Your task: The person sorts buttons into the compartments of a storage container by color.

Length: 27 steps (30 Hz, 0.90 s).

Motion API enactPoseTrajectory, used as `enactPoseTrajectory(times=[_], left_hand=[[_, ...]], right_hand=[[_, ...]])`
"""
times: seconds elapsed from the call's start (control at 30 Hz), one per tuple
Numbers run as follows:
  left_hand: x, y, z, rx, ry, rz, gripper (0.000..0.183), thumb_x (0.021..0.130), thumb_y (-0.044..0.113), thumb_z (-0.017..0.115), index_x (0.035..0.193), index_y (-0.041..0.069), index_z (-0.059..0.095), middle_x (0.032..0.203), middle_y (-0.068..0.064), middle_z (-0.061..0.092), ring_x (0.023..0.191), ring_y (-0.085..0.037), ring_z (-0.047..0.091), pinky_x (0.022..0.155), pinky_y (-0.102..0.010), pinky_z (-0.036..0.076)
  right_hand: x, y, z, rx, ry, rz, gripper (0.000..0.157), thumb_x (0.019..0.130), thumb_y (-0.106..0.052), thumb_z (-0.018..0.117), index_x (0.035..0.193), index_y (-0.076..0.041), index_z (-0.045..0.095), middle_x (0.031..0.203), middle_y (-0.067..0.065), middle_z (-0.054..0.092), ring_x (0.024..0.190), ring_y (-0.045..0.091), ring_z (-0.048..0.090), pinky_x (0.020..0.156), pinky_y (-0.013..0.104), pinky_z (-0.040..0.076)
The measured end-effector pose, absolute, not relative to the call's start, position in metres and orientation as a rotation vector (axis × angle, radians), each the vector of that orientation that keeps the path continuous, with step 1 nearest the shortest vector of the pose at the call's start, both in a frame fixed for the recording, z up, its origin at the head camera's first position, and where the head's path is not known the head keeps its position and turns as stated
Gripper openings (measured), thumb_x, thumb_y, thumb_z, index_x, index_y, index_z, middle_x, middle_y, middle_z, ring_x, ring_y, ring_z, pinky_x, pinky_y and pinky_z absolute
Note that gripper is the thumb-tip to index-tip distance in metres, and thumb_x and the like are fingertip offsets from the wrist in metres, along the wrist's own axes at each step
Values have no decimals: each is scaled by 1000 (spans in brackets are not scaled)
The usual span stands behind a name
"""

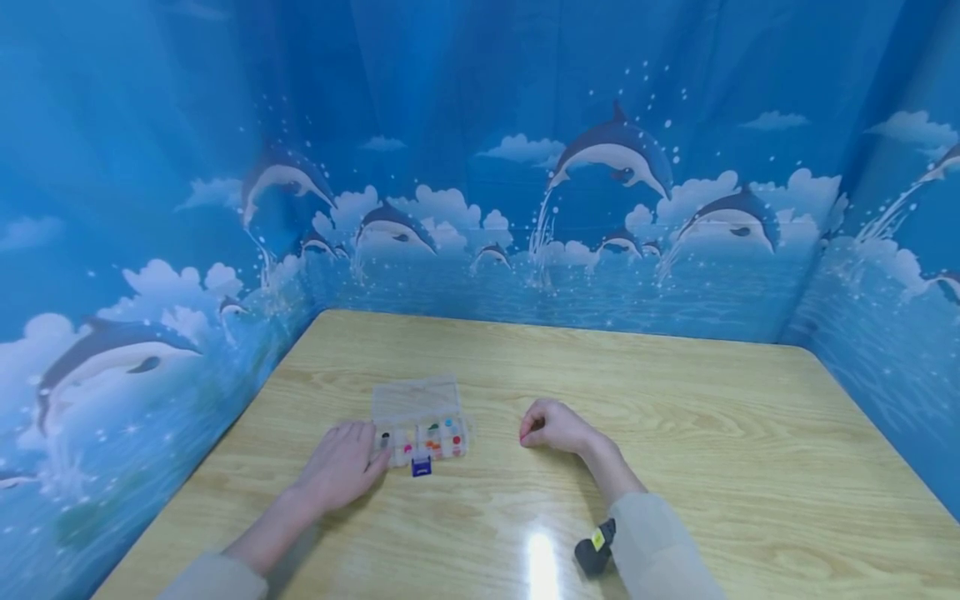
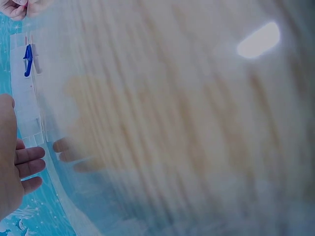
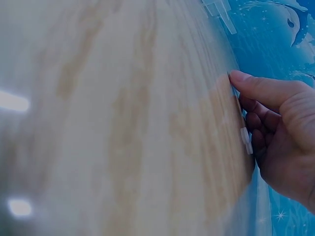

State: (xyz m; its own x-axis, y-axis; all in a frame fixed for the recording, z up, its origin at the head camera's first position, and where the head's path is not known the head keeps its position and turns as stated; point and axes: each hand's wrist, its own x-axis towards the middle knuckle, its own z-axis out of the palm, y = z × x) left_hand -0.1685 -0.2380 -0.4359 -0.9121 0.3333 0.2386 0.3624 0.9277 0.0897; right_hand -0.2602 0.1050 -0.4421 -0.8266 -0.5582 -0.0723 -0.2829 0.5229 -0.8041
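Note:
A clear plastic compartment box (image 1: 408,402) stands on the table with its lid tipped back. Small coloured pieces (image 1: 432,446) lie in its compartments, and a blue latch (image 1: 422,467) is at its front. My left hand (image 1: 341,467) rests against the box's left end, its fingers fairly straight and the thumb at the front corner. To the right of the box, my right hand (image 1: 555,427) pinches a tiny red piece (image 1: 522,435) between thumb and forefinger, mostly hidden by the fingertips. A small whitish piece (image 3: 246,140) shows beside the curled fingers in the right wrist view.
The wood-grain table (image 1: 712,433) extends to a blue dolphin-print curtain (image 1: 465,167) at the back and sides. A black device with a yellow label (image 1: 596,546) sits at the right sleeve. Bright glare (image 1: 542,567) falls on the table's near part.

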Motion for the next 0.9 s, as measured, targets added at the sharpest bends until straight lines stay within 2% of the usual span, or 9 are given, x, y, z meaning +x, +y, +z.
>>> enactPoseTrajectory(times=[0.23, 0.43, 0.63, 0.7, 0.9], left_hand=[[-168, -238, -436, -529, -2864, -198, 26, 91, 31, 54, 88, 5, 49, 86, -12, 54, 89, -31, 54, 84, -46, 43], [-170, -240, -440, -526, -2865, -196, 28, 92, 33, 54, 88, 6, 49, 86, -10, 54, 88, -29, 54, 82, -44, 44], [-170, -241, -441, -527, -2849, -207, 28, 91, 33, 55, 88, 6, 49, 88, -11, 55, 90, -30, 54, 83, -45, 43], [-170, -241, -441, -527, -2850, -209, 28, 91, 32, 54, 88, 5, 49, 89, -12, 56, 91, -31, 54, 84, -45, 43], [-168, -239, -436, -530, -2850, -195, 26, 91, 31, 55, 88, 5, 49, 88, -13, 55, 90, -31, 54, 84, -45, 43]], right_hand=[[-260, 107, -441, -676, 2431, -1229, 7, 81, -6, 69, 84, -1, 65, 89, 5, 55, 79, 18, 49, 67, 31, 42], [-259, 107, -440, -611, 2430, -1298, 6, 81, -8, 68, 84, -3, 66, 85, 4, 58, 70, 15, 50, 57, 27, 43], [-260, 108, -436, -587, 2463, -1313, 6, 84, -10, 66, 86, -5, 66, 89, 3, 59, 79, 16, 52, 66, 29, 44], [-261, 108, -436, -562, 2461, -1321, 5, 85, -11, 65, 86, -6, 66, 92, 3, 58, 81, 17, 51, 63, 30, 46], [-263, 108, -435, -546, 2451, -1357, 6, 86, -12, 63, 88, -7, 65, 93, 2, 60, 86, 17, 53, 71, 32, 46]])
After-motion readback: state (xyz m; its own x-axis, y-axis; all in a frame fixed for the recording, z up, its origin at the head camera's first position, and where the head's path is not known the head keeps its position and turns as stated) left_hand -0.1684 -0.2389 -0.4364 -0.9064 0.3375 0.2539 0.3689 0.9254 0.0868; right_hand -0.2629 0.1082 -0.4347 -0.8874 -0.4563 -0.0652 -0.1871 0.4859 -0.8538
